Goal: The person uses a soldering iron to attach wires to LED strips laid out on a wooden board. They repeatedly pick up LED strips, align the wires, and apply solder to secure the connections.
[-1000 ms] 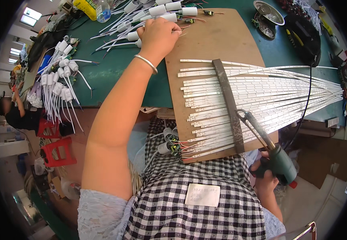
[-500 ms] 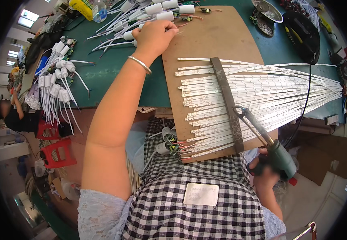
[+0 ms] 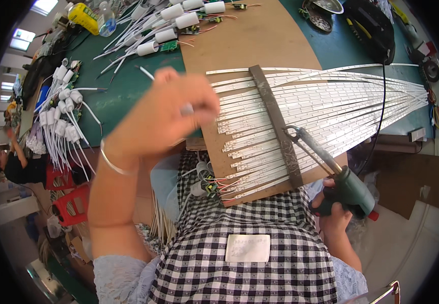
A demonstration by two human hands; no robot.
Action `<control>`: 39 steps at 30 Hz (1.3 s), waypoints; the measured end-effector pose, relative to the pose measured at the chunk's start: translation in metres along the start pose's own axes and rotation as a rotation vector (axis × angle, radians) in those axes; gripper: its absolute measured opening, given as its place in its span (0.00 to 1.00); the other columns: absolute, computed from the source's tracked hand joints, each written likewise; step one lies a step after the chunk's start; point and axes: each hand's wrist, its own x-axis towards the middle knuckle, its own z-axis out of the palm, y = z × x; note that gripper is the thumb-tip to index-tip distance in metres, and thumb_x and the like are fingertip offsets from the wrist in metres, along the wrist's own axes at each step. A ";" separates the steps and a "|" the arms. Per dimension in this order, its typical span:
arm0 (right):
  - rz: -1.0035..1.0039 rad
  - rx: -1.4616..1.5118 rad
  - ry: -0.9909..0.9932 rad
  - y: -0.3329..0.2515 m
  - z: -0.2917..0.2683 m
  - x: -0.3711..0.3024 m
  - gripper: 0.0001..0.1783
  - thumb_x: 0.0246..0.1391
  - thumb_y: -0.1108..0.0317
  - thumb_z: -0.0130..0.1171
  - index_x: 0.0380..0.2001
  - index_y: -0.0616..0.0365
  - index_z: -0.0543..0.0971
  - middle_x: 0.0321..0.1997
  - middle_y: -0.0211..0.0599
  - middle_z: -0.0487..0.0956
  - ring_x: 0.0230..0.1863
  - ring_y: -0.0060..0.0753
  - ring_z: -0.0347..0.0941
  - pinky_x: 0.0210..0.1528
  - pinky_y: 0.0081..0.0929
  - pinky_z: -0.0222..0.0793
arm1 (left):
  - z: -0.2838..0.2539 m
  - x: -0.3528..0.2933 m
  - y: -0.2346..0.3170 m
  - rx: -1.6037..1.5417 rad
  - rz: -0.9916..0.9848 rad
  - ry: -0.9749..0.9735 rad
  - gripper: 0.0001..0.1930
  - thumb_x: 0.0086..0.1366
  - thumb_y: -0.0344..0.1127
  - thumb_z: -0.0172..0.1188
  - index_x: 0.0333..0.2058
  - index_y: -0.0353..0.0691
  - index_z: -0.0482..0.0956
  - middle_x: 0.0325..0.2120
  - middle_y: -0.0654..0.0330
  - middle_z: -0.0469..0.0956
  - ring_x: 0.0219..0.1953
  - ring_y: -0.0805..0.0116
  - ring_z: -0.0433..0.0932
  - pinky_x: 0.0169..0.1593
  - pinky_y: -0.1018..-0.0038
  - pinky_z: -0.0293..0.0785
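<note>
My left hand (image 3: pixel 179 109), smeared by motion, is closed in front of the left ends of the LED strips (image 3: pixel 331 106). A white cable (image 3: pixel 146 74) sticks out behind its fingers, and a small white part shows between them; the rest of the piece is hidden. My right hand (image 3: pixel 335 215) grips the green handle of a soldering gun (image 3: pixel 357 192), whose tip rests by the dark bar (image 3: pixel 275 121) lying across the strips. The strips lie fanned out on a brown board (image 3: pixel 245 35). Near my apron, white cylinders (image 3: pixel 197 189) with red wires lie at the lowest strips.
White cylindrical drivers with cables (image 3: pixel 186 20) lie at the board's far left; another pile (image 3: pixel 70 106) hangs over the table's left edge. A black cord (image 3: pixel 383 116) crosses the strips. Metal dishes (image 3: pixel 326 6) and a black bag (image 3: pixel 369 28) stand far right. A person (image 3: pixel 17 157) sits at left.
My left hand has come back from the driver pile toward me, bringing a white cable piece. The view has shifted slightly. My right hand keeps hold of the soldering gun.
</note>
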 end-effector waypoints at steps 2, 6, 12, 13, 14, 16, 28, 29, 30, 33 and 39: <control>0.041 0.011 -0.034 0.001 -0.005 -0.001 0.37 0.52 0.46 0.62 0.52 0.67 0.68 0.44 0.43 0.75 0.24 0.28 0.74 0.19 0.19 0.67 | 0.035 -0.019 0.011 -0.068 0.016 -0.040 0.03 0.57 0.31 0.62 0.30 0.46 0.77 0.32 0.68 0.77 0.42 0.69 0.75 0.50 0.68 0.54; 0.104 0.021 -0.096 -0.002 -0.006 -0.002 0.37 0.52 0.48 0.62 0.54 0.66 0.66 0.48 0.42 0.74 0.26 0.30 0.75 0.20 0.20 0.68 | 0.067 -0.034 0.030 -0.149 -0.132 -0.006 0.04 0.55 0.32 0.63 0.30 0.47 0.78 0.31 0.68 0.78 0.42 0.68 0.74 0.51 0.66 0.52; 0.176 -0.002 -0.178 -0.003 -0.012 -0.006 0.37 0.50 0.49 0.64 0.55 0.65 0.66 0.49 0.41 0.74 0.27 0.31 0.75 0.22 0.22 0.69 | 0.091 -0.051 0.048 0.088 -0.271 0.193 0.03 0.54 0.33 0.64 0.27 0.48 0.78 0.36 0.69 0.78 0.49 0.63 0.70 0.53 0.62 0.50; 0.196 -0.005 -0.190 -0.004 -0.013 -0.007 0.37 0.50 0.49 0.64 0.55 0.64 0.66 0.49 0.41 0.74 0.27 0.32 0.75 0.22 0.22 0.69 | 0.094 -0.053 0.050 0.115 -0.291 0.218 0.03 0.54 0.33 0.64 0.27 0.48 0.78 0.39 0.68 0.77 0.52 0.61 0.68 0.54 0.61 0.49; 0.220 -0.007 -0.200 -0.006 -0.013 -0.009 0.38 0.49 0.48 0.65 0.55 0.64 0.66 0.49 0.41 0.74 0.27 0.32 0.75 0.23 0.22 0.69 | 0.096 -0.055 0.052 0.142 -0.312 0.243 0.03 0.54 0.34 0.64 0.27 0.48 0.79 0.41 0.67 0.77 0.54 0.59 0.67 0.55 0.59 0.48; 0.249 -0.024 -0.220 -0.010 -0.013 -0.012 0.38 0.49 0.47 0.65 0.55 0.64 0.67 0.47 0.40 0.75 0.28 0.33 0.75 0.24 0.24 0.69 | 0.103 -0.056 0.057 0.125 -0.339 0.273 0.03 0.54 0.34 0.64 0.26 0.48 0.78 0.46 0.66 0.74 0.59 0.55 0.61 0.57 0.54 0.45; 0.271 -0.230 -0.442 -0.025 -0.008 -0.011 0.35 0.54 0.42 0.57 0.51 0.63 0.69 0.31 0.38 0.77 0.32 0.29 0.73 0.37 0.26 0.69 | 0.113 -0.059 0.048 -0.022 -0.416 0.267 0.03 0.52 0.33 0.63 0.24 0.47 0.77 0.55 0.59 0.67 0.66 0.46 0.51 0.63 0.50 0.38; 0.250 -0.225 -0.426 -0.024 -0.007 -0.013 0.34 0.55 0.42 0.56 0.50 0.63 0.69 0.31 0.38 0.77 0.32 0.29 0.73 0.37 0.27 0.69 | 0.113 -0.060 0.047 -0.034 -0.415 0.272 0.03 0.51 0.33 0.63 0.24 0.47 0.77 0.55 0.59 0.67 0.65 0.46 0.51 0.63 0.50 0.39; 0.229 -0.220 -0.409 -0.023 -0.007 -0.015 0.34 0.55 0.41 0.55 0.49 0.62 0.70 0.31 0.37 0.77 0.32 0.29 0.73 0.37 0.27 0.69 | 0.112 -0.059 0.047 -0.035 -0.416 0.271 0.03 0.51 0.33 0.63 0.24 0.47 0.77 0.55 0.58 0.67 0.65 0.46 0.51 0.63 0.50 0.39; 0.217 -0.172 -0.440 -0.020 -0.011 -0.012 0.27 0.54 0.58 0.62 0.49 0.69 0.70 0.34 0.39 0.78 0.31 0.27 0.76 0.36 0.25 0.72 | 0.112 -0.059 0.046 -0.034 -0.414 0.266 0.03 0.51 0.33 0.63 0.24 0.47 0.76 0.55 0.58 0.67 0.65 0.46 0.51 0.63 0.51 0.39; 0.153 -0.397 -0.590 -0.026 -0.011 -0.004 0.21 0.53 0.63 0.61 0.47 0.66 0.74 0.39 0.39 0.79 0.42 0.35 0.76 0.47 0.29 0.71 | 0.113 -0.058 0.049 -0.016 -0.430 0.270 0.04 0.50 0.32 0.63 0.23 0.46 0.75 0.54 0.59 0.66 0.64 0.45 0.51 0.63 0.51 0.39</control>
